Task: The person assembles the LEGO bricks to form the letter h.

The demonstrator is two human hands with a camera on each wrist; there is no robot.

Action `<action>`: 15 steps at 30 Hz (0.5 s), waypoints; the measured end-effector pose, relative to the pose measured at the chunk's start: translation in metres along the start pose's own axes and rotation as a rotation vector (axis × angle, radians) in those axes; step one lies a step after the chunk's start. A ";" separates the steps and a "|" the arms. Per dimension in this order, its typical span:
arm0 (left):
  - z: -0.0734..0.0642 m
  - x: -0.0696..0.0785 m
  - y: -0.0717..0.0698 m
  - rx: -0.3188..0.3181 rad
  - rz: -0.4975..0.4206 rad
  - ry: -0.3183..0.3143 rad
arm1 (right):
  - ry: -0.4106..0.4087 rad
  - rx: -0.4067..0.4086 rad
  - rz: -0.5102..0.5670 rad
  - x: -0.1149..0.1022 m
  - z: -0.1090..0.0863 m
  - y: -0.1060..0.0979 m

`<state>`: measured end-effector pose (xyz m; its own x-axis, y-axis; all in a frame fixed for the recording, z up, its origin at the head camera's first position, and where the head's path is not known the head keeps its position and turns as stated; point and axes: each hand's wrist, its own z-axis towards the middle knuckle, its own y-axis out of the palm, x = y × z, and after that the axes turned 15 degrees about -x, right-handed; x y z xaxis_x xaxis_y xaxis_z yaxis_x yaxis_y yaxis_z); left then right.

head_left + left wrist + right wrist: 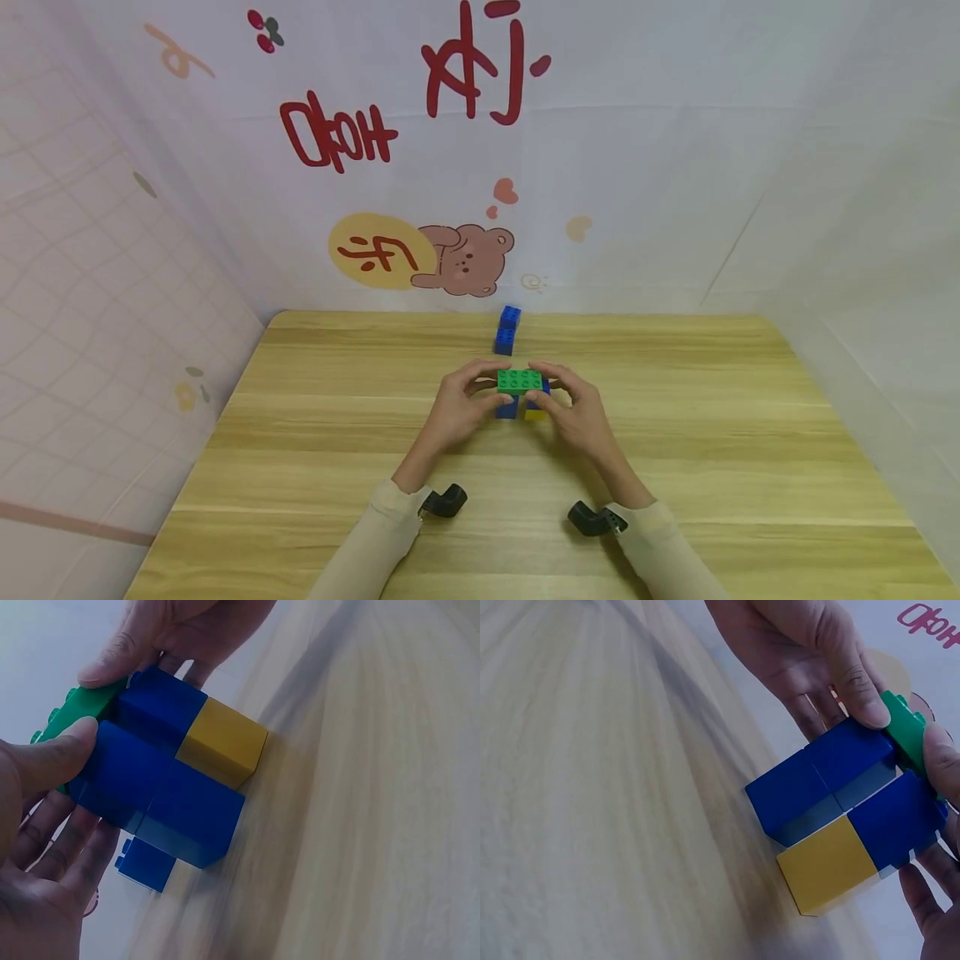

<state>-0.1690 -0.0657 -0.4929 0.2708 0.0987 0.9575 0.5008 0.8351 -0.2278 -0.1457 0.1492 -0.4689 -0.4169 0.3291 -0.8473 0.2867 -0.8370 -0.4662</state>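
Observation:
A green brick with studs on top bridges two short columns of bricks. The left column is one blue brick on another blue brick; the right column has a blue brick over a yellow brick. My left hand pinches the green brick at its left end, thumb in front, fingers behind. At the opposite end, my right hand pinches it the same way, its thumb close to the blue brick below. The columns stand upright on the wooden table.
Farther back on the wooden table are blue bricks, close to the back edge. A white printed cloth hangs behind the table, with more cloth at both sides. A black curved piece sits at the left wrist, another at the right.

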 end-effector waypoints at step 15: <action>0.000 0.000 -0.001 0.015 -0.023 -0.007 | 0.089 0.029 0.018 0.037 0.000 0.013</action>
<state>-0.1694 -0.0669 -0.4925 0.2538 0.0836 0.9636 0.4941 0.8453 -0.2035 -0.1577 0.1506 -0.5057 -0.3328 0.3506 -0.8754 0.2674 -0.8551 -0.4442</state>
